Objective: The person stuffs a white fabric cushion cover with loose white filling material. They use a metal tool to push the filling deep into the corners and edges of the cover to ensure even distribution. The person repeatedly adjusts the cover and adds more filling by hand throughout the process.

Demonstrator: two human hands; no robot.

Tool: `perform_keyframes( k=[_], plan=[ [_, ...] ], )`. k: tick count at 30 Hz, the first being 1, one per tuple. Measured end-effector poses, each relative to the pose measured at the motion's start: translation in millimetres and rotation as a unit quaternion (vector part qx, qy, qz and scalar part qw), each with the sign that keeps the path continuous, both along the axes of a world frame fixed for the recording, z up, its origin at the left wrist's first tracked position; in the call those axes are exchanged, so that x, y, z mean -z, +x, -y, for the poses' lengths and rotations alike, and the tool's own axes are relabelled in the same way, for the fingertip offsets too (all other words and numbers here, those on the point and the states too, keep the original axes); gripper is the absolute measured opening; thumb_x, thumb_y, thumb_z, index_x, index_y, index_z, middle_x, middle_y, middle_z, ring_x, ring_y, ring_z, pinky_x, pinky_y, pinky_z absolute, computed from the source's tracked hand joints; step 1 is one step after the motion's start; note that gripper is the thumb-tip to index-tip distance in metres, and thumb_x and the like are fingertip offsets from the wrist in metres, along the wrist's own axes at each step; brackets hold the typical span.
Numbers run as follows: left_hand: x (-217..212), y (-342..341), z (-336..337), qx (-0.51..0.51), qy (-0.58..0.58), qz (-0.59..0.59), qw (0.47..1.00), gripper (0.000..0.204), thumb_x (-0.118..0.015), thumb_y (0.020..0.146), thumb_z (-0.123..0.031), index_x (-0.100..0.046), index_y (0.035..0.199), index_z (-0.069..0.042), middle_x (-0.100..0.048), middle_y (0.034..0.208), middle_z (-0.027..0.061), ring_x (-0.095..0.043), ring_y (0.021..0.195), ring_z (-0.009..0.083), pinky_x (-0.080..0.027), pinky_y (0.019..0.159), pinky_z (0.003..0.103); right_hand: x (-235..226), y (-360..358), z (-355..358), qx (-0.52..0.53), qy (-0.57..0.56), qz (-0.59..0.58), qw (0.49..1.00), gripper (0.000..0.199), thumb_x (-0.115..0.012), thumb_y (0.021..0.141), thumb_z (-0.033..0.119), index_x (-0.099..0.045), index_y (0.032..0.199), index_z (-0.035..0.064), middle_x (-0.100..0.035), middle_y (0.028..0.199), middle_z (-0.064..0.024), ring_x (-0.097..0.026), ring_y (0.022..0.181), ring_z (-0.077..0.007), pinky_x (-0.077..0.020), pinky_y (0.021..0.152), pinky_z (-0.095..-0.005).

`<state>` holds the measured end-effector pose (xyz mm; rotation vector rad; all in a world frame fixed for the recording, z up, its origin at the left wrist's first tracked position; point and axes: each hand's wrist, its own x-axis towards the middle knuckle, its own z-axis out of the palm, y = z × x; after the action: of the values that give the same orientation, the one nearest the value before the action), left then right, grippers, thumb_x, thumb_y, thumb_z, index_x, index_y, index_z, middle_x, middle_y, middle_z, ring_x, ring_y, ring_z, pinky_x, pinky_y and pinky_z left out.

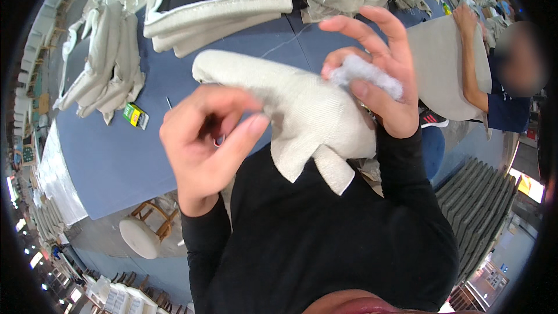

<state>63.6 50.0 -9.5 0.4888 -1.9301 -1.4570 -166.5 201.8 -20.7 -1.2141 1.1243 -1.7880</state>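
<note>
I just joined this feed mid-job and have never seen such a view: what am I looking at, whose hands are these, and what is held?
This is one picture from a wide fisheye camera on a person's head, looking down, so straight edges bend. There is no machine: two bare hands in black sleeves. The left hand is pinched closed around something small with a bit of metal showing; what it is I cannot tell. The right hand pinches a tuft of white stuffing against a stuffed beige fabric piece held above the blue table. On the table lie folded beige fabric pieces and a small green-yellow box. Another person works at the right.
</note>
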Motion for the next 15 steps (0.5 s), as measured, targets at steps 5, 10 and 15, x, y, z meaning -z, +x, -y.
perform_keyframes(
  k=[5,10,15],
  plan=[
    [-16,-61,12,0.107,-0.03,-0.01,0.994,0.024,-0.088,0.084,-0.011,-0.078,0.102,0.001,-0.06,0.077,0.0007,-0.047,0.063,0.0073,-0.036,0.057,0.025,-12,7,19,-0.068,0.012,0.051,0.996,0.08,-0.064,0.096,0.007,-0.022,0.165,0.0048,-0.053,0.152,-0.0216,-0.07,0.113,-0.0247,-0.0529,0.103,-0.038],
    [-5,-73,13,0.106,0.009,0.029,0.994,0.015,-0.079,0.096,-0.011,-0.075,0.098,0.004,-0.063,0.081,0.0011,-0.049,0.065,0.006,-0.039,0.059,0.024,3,0,20,-0.003,0.111,0.017,0.994,0.046,-0.065,0.105,0.018,-0.051,0.146,0.0011,-0.066,0.125,-0.01,-0.068,0.099,-0.0134,-0.0566,0.084,-0.0288],
    [-3,-80,11,0.084,0.063,0.016,0.994,0.014,-0.077,0.098,-0.013,-0.073,0.097,0.001,-0.061,0.074,-0.0022,-0.047,0.065,0.0031,-0.038,0.059,0.023,6,-2,10,0.007,0.177,0.068,0.982,0.028,-0.075,0.103,0.024,-0.071,0.12,0.0027,-0.07,0.088,-0.0003,-0.062,0.071,-0.0052,-0.0485,0.056,-0.0205]
  ],
)
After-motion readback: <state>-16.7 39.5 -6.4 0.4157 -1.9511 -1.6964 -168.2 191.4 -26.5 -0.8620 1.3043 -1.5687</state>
